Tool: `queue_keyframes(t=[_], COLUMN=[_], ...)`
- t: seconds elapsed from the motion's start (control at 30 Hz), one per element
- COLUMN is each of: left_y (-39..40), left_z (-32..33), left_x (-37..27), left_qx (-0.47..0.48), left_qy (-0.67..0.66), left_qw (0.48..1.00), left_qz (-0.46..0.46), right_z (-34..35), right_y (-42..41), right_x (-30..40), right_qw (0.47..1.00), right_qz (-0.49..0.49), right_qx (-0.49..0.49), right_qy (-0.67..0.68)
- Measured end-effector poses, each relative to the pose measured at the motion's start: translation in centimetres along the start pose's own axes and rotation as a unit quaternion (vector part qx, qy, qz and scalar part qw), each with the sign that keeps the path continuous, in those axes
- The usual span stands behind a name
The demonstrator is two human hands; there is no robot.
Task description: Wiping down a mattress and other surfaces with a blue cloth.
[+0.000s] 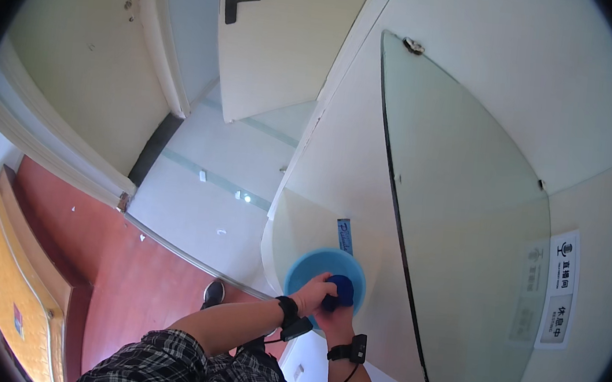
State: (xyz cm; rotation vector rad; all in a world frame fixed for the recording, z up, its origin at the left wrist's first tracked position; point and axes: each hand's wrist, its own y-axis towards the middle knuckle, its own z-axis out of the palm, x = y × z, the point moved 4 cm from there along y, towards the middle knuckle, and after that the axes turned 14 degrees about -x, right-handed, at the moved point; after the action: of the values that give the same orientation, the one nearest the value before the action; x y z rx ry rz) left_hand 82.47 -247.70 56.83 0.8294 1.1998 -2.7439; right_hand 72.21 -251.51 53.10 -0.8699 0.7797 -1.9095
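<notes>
Over a light blue plastic basin (302, 271), both of my hands grip one dark blue cloth (342, 289), which looks bunched up. My left hand (317, 293) holds it from the left side, with the thumb over its edge. Beneath and in front of it, my right hand (337, 316) supports the cloth, its fingers mostly hidden. A black strap with a small black device is on each wrist. The basin stands on a pale corner ledge, and whether it holds water cannot be told. Behind the basin lies a blue packet (344, 234) bearing writing.
A glass-like panel (465, 206) with metal clips is fixed on the wall at the right, beside a sign (558, 290). A door (282, 39) with a black handle stands ajar ahead. At lower left are a yellow mattress (15, 284) and reddish flooring (135, 296).
</notes>
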Motion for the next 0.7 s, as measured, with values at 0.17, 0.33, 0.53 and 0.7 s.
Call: queue_keyframes(t=[0.17,0.33,0.53,0.7], left_y=[-1.1,-0.7,-1.9,-3.0], left_z=[-2.1,-1.3,-1.1,-0.3], left_x=[-1.0,-0.2,0.3,-2.4], left_qx=[-0.077,-0.107,-0.029,0.024], left_qy=[0.148,0.504,0.641,0.619], left_qw=[0.983,0.815,0.625,0.669], left_qz=[0.074,0.263,0.445,0.411], right_z=[2.3,1.1,2.4,0.3], right_y=[-1.8,-0.1,-0.9,-0.9], right_x=[0.2,1.4,0.7,0.7], right_qw=[0.999,0.996,0.993,0.994], right_qz=[-0.027,-0.053,-0.044,-0.047], right_qx=[-0.041,-0.048,-0.064,-0.052], right_qy=[-0.021,-0.057,-0.089,-0.078])
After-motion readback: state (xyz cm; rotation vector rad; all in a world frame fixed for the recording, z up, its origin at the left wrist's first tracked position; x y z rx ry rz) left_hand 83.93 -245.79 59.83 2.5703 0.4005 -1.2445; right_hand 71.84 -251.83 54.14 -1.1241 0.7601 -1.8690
